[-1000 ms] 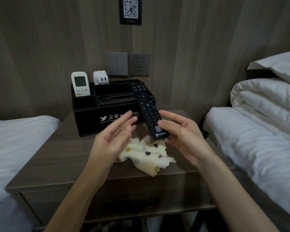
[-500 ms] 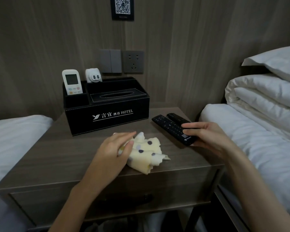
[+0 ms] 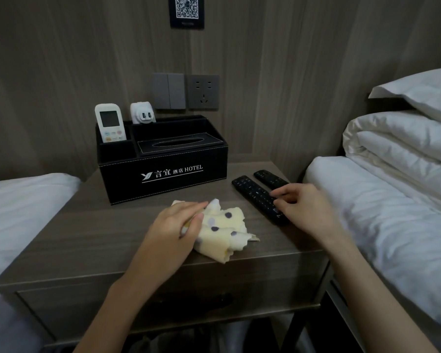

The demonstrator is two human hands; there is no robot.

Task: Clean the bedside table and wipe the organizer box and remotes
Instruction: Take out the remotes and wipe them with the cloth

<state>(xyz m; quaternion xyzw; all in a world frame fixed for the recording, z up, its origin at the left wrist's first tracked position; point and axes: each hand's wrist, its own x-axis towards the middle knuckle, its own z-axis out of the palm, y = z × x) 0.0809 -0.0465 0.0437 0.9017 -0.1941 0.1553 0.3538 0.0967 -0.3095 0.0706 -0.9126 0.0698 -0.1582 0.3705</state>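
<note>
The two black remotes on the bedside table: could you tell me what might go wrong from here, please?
1. The near remote and far remote lie by the table's right edge; the right hand or a wipe could nudge them off.
2. The cloth under the left hand reaches the front edge and might slip down.

We list:
- Organizer box (image 3: 163,171): black, white lettering, pale stitching.
- Cloth (image 3: 224,225): pale yellow with dark dots.
- Nearer remote (image 3: 255,194) and farther remote (image 3: 269,178): both black.
- Upright remote (image 3: 110,123): white, grey screen, orange and pale buttons.
- Adapter (image 3: 142,113): white.
- Bedside table (image 3: 87,238): grey-brown wood grain.
- Wall panels (image 3: 61,72): brown wood grain.
- Switch (image 3: 168,90) and socket (image 3: 203,92): grey.
- Placard (image 3: 186,11): black with a white code square.
- Bedding (image 3: 392,225): white.
</note>
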